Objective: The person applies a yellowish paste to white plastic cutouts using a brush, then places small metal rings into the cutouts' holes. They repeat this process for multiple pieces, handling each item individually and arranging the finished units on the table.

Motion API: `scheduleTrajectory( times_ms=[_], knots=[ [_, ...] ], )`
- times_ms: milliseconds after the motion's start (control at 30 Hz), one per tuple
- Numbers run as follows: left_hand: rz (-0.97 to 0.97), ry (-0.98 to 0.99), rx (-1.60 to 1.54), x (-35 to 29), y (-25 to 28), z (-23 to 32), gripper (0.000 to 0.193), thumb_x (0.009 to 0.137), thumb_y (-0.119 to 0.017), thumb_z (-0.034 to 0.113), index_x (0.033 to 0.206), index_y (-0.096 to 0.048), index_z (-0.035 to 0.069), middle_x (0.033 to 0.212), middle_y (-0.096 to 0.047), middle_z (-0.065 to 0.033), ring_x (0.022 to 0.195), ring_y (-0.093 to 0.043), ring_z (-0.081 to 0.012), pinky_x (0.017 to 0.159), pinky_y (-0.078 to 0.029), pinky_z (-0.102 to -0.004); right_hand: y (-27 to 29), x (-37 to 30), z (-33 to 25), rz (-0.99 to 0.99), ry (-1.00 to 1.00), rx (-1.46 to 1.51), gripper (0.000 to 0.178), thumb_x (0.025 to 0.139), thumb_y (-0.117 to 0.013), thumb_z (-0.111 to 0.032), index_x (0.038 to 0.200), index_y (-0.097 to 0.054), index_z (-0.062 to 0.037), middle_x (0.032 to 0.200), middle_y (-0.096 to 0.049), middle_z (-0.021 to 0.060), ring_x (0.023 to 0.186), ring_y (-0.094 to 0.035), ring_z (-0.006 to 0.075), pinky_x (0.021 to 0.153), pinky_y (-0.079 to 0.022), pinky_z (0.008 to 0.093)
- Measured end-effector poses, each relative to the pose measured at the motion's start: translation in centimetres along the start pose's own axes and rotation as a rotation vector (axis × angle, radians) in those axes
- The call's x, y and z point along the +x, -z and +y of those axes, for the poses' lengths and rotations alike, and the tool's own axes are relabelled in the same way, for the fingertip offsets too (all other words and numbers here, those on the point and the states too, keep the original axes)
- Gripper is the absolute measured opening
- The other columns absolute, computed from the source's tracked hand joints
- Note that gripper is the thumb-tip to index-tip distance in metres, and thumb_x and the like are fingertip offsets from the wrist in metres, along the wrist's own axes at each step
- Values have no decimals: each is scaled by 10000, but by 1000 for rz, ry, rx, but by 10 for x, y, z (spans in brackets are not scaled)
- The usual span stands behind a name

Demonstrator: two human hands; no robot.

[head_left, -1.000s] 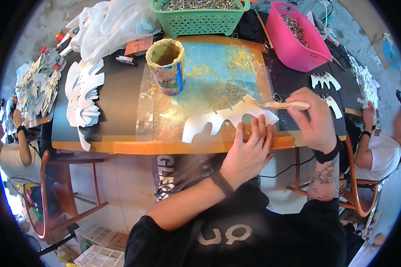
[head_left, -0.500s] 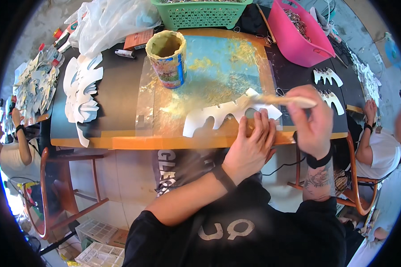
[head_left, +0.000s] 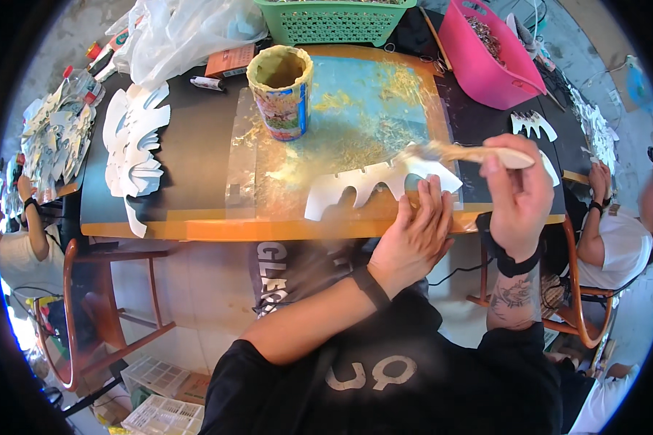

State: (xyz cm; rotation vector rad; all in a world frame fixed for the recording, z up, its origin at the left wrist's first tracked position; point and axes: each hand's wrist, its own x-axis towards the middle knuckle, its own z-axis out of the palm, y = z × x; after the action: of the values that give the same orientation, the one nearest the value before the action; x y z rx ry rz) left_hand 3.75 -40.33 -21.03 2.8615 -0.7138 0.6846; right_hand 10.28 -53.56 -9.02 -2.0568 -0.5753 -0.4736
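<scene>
My right hand (head_left: 519, 196) grips a wooden-handled brush (head_left: 471, 153) whose bristle end, blurred, is over the upper edge of a white scalloped cut-out piece (head_left: 366, 178). I cannot tell whether the bristles touch it. With fingers stretched out, my left hand (head_left: 413, 228) presses on the right part of that piece, near the table's front edge. Beneath the piece lies a blue-green work sheet (head_left: 366, 90) smeared with yellowish paste. Standing at its upper left is a round can (head_left: 281, 109) with a paste-crusted rim.
A stack of white cut-outs (head_left: 134, 148) lies on the left. At the right is another scalloped piece (head_left: 533, 125), below a pink basket (head_left: 486, 61). A green basket (head_left: 334, 23) and plastic bag (head_left: 185, 36) line the back. Other people sit at both sides.
My right hand and the brush have shifted slightly right and up along the white piece. My left hand stays pressed on it. The whole view has shifted slightly.
</scene>
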Motion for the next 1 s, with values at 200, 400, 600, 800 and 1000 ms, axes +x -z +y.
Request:
scheduleTrajectory(
  times_ms=[200, 400, 600, 800, 1000],
  knots=[
    [-20, -25, -2, -4, -6, 2, 641, 985, -549, 453, 1458, -544, 20, 1552, -480, -245, 1449, -435, -392, 1121, -380, -554, -19, 2, -2, -211, -5, -128, 159, 962, -688, -76, 1108, -670, -14, 892, -696, 77, 676, -607, 115, 607, -470, 270],
    [-44, -94, -35, -8, -7, -3, 616, 987, -536, 389, 1474, -521, 12, 1559, -460, -250, 1486, -382, -417, 1183, -313, -572, -36, 3, -18, -253, 98, 120, 167, 950, -691, -62, 1107, -683, -4, 938, -717, 108, 773, -707, 170, 698, -540, 288],
    [17, -53, -312, -18, 27, -17, 602, 899, -685, 346, 1367, -574, -17, 1465, -527, -275, 1419, -464, -419, 1192, -344, -548, 1, -1, -16, 62, -24, -35, 147, 963, -704, -42, 1092, -675, 21, 903, -677, 40, 740, -567, 26, 634, -450, 201],
    [-42, 84, -299, -44, 53, -43, 745, 867, -721, 466, 1413, -556, -14, 1515, -491, -263, 1440, -438, -419, 1205, -307, -590, -28, -10, -5, -42, -26, -152, 140, 961, -709, -84, 1076, -662, -18, 818, -659, 33, 603, -514, 73, 555, -414, 244],
    [-51, 93, -236, -47, 34, -37, 728, 907, -671, 529, 1408, -588, 7, 1490, -526, -269, 1474, -406, -433, 1199, -259, -670, -65, -12, -22, -137, 138, -89, 159, 921, -706, -50, 1060, -637, -17, 919, -686, 124, 667, -633, 262, 609, -511, 344]
  ],
)
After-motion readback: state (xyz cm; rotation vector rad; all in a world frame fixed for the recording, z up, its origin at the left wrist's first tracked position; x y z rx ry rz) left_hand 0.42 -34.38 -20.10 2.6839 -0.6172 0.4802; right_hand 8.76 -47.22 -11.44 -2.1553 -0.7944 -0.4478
